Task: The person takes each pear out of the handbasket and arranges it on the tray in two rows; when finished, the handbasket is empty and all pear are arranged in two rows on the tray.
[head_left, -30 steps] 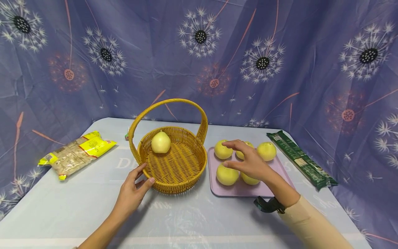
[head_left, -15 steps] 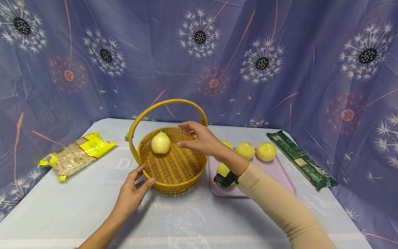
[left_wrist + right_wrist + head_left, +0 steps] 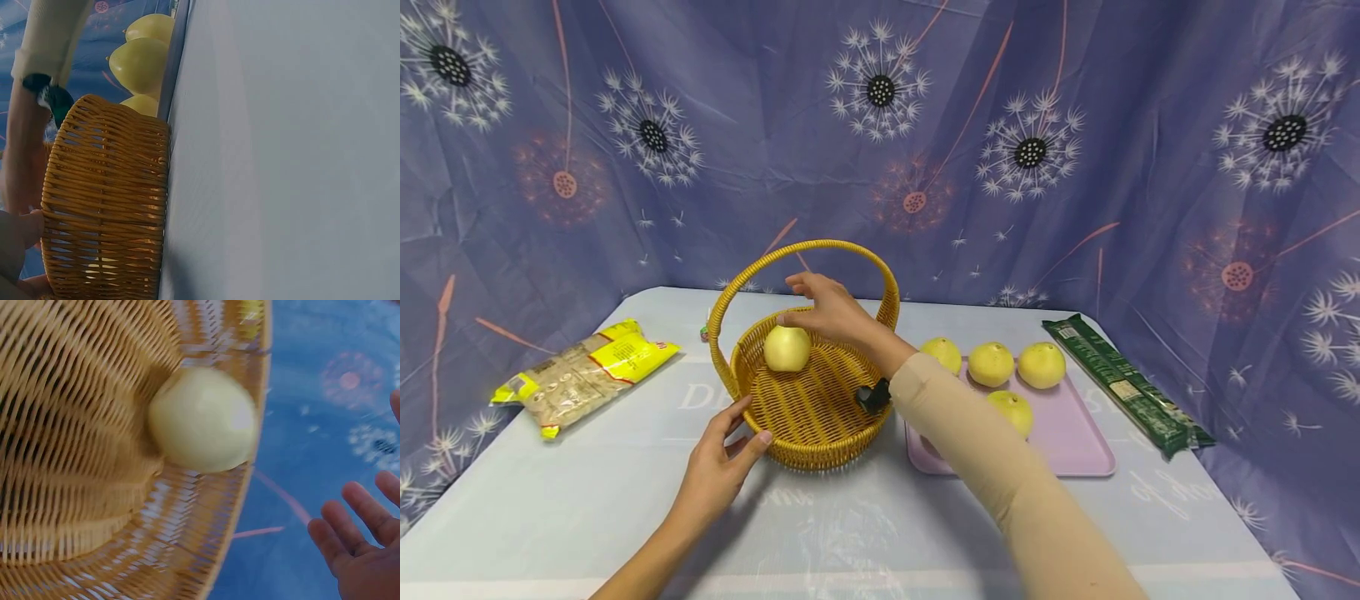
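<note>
A round, pale yellow pear-like fruit (image 3: pixel 787 349) sits at the far left inside a golden woven basket (image 3: pixel 820 457); its pale side also shows in the right wrist view. My left hand (image 3: pixel 718 458) touches the basket's near-left rim with thumb and fingertips spread apart. Above the basket, under its arched handle, hovers my right hand (image 3: pixel 831 312) with its fingers extended and nothing held. In the head view its thumb overlaps the top of the fruit, while the right wrist view shows the fingers (image 3: pixel 337 528) apart from it.
Several similar fruits (image 3: pixel 990 364) lie on a pink tray (image 3: pixel 1078 446) right of the basket, partly behind my right sleeve. A long green packet (image 3: pixel 1123 383) lies at the far right, a yellow and clear bag (image 3: pixel 587 371) at the left. A patterned curtain hangs behind the table.
My right hand has moved left from over the tray, through the basket's right side, to above the fruit in the basket. The left hand and basket have stayed in place.
</note>
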`<action>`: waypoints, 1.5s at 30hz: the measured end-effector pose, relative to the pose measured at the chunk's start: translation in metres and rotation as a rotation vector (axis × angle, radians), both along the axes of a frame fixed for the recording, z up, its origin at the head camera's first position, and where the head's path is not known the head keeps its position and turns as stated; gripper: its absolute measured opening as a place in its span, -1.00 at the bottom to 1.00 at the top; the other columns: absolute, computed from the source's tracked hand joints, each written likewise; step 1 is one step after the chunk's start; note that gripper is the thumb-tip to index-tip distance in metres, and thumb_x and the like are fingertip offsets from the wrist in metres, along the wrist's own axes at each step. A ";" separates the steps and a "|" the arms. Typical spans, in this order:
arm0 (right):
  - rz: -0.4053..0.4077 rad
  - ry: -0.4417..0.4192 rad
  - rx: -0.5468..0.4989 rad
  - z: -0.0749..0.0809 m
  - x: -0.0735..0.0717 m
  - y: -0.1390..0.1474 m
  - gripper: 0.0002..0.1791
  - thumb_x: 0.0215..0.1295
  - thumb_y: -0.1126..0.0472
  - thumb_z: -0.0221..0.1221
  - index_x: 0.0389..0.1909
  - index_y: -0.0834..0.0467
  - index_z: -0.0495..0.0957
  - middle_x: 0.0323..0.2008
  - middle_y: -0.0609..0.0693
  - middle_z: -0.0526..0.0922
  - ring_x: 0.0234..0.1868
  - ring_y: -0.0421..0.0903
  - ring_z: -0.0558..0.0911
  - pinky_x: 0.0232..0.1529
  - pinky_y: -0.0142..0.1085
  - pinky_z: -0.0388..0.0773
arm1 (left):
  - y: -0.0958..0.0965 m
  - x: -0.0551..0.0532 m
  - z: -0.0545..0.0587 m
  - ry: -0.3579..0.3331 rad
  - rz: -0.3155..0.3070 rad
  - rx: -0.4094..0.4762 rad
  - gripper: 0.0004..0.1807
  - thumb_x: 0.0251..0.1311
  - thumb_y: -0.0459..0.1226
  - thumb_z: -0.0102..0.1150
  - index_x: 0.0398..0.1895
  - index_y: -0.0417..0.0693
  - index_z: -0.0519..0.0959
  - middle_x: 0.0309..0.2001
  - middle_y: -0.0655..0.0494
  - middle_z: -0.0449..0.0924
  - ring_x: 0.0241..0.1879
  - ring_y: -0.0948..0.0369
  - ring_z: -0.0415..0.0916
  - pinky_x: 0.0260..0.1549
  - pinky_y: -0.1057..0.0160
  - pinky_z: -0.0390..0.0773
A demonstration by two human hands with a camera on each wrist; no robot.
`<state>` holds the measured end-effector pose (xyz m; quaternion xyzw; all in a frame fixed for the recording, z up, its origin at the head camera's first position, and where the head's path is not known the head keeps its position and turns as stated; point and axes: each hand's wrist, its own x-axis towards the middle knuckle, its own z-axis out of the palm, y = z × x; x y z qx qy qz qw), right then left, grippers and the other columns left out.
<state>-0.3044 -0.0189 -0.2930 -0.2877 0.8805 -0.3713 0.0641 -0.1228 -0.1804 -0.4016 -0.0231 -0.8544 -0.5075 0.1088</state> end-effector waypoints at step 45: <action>0.016 -0.084 0.139 -0.072 -0.018 -0.019 -0.11 0.14 -0.07 0.29 0.42 0.07 0.10 0.26 0.05 0.39 0.11 -0.03 0.52 -0.05 -0.24 0.58 | 0.001 0.001 0.002 -0.026 -0.007 -0.002 -0.30 0.30 -0.08 0.10 0.41 -0.15 0.12 0.42 -0.18 0.09 0.34 -0.17 0.20 0.15 -0.08 0.49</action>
